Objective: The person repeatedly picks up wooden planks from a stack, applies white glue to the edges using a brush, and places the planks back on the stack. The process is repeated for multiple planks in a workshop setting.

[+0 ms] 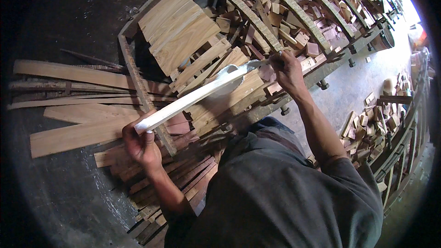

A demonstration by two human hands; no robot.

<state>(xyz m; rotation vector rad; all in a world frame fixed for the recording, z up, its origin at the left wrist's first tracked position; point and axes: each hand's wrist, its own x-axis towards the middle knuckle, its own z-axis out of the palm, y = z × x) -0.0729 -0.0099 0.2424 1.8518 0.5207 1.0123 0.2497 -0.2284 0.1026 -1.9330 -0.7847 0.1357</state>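
Note:
My left hand [143,149] is closed around the lower left end of a pale wooden strip [186,104], whose upper edge looks coated white. The strip slants up to the right across the bench. At its far end my right hand [290,74] pinches a thin, whitish-smeared tool [255,64]; its exact kind is hard to make out. Beneath the strip is a white-smeared container [231,86], partly hidden. Flat pale boards [181,30] lie side by side just beyond, on the slatted metal frame.
Metal crossbars [245,11] run over a heap of small wood offcuts [275,16]. Long planks [82,126] jut out at left, with more strips [183,179] stacked below. Another offcut pile [363,126] lies on the floor at right, beside a second metal frame [406,142].

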